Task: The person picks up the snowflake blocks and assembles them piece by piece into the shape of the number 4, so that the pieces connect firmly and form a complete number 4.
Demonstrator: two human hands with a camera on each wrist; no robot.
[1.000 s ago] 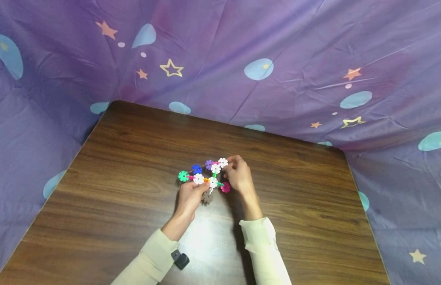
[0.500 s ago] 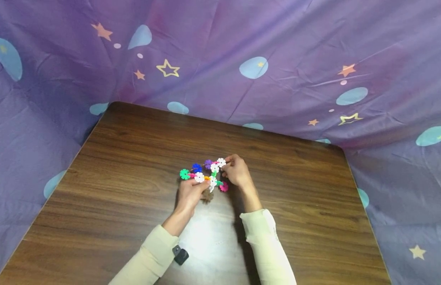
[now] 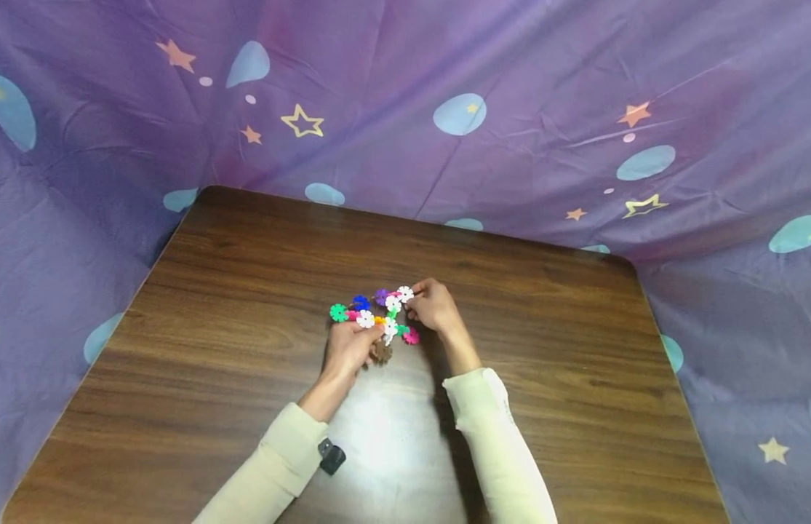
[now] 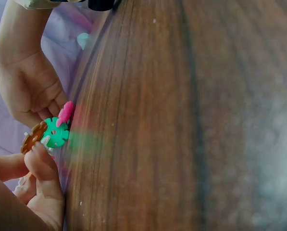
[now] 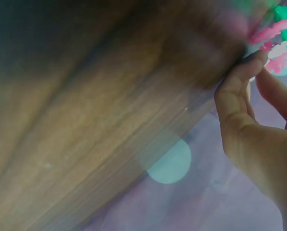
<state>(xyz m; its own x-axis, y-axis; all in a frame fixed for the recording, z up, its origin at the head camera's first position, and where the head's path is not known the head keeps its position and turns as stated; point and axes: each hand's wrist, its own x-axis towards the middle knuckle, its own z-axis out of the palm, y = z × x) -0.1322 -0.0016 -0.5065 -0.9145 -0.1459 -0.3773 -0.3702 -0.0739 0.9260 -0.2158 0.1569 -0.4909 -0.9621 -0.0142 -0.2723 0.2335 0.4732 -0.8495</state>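
Note:
A linked figure of interlocking flower-shaped plastic discs is held over the middle of the table. It shows a green disc (image 3: 338, 313) at its left end, a blue disc (image 3: 361, 303), a purple disc (image 3: 382, 297), several white ones and a pink disc (image 3: 411, 335). My left hand (image 3: 346, 351) pinches the figure at its near side, thumb on top beside a white disc. A brown disc (image 4: 33, 137) sticks out by those fingertips in the left wrist view. My right hand (image 3: 438, 309) pinches the white disc (image 3: 405, 294) at the far right corner; its fingertips are partly hidden.
The dark wood-grain table (image 3: 542, 349) spreads out on all sides of the hands. Behind it and at both sides hangs a purple cloth (image 3: 379, 109) with stars and blue ovals. A small black device (image 3: 332, 456) sits at the left sleeve.
The hands and the disc figure have moved slightly up and left in the head view, while the background shifts as well. Both hands keep their hold.

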